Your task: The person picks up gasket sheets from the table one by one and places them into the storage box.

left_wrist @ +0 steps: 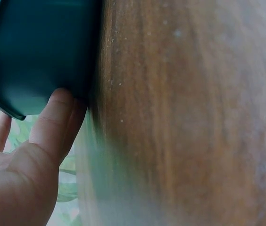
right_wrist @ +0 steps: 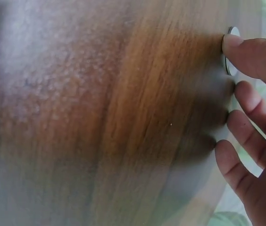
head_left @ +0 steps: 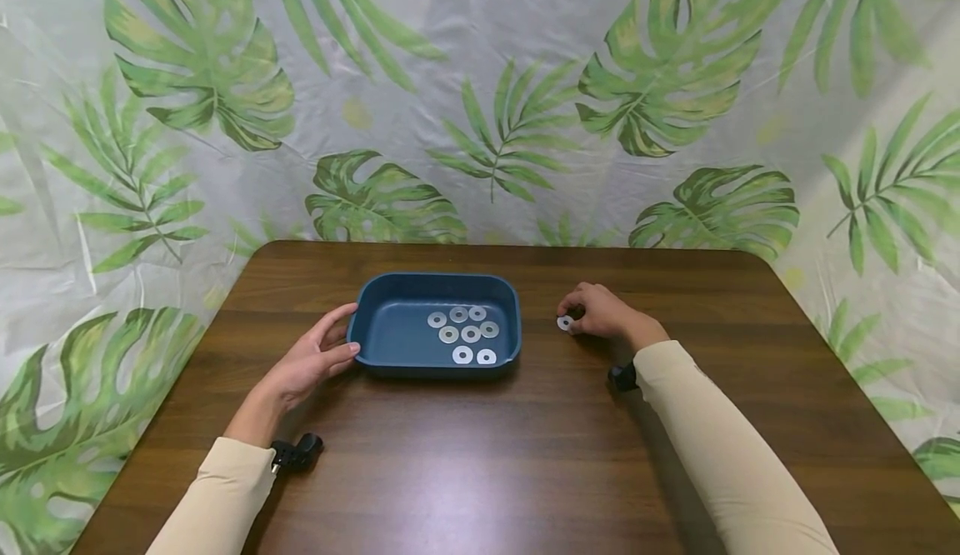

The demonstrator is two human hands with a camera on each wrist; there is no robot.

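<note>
A blue rectangular tray [head_left: 401,334] sits on the table with several flat metal washers [head_left: 447,335] on its floor, mostly toward its right half. My left hand [head_left: 306,365] holds the tray's left end, thumb at the rim and fingers against the outer wall; in the left wrist view, fingertips [left_wrist: 60,101] press that wall low down. Right of the tray, my right hand [head_left: 603,315] pinches a single washer [head_left: 564,322] between thumb and index finger. The right wrist view has the thumb on this washer [right_wrist: 232,56] at the tabletop, the other fingertips resting close to the wood.
The brown wooden table [head_left: 450,455] has rounded far corners. A leaf-patterned cloth [head_left: 510,122] hangs right behind its back edge and along the sides. Black wrist cameras [head_left: 296,452] sit low at both wrists, near the tabletop.
</note>
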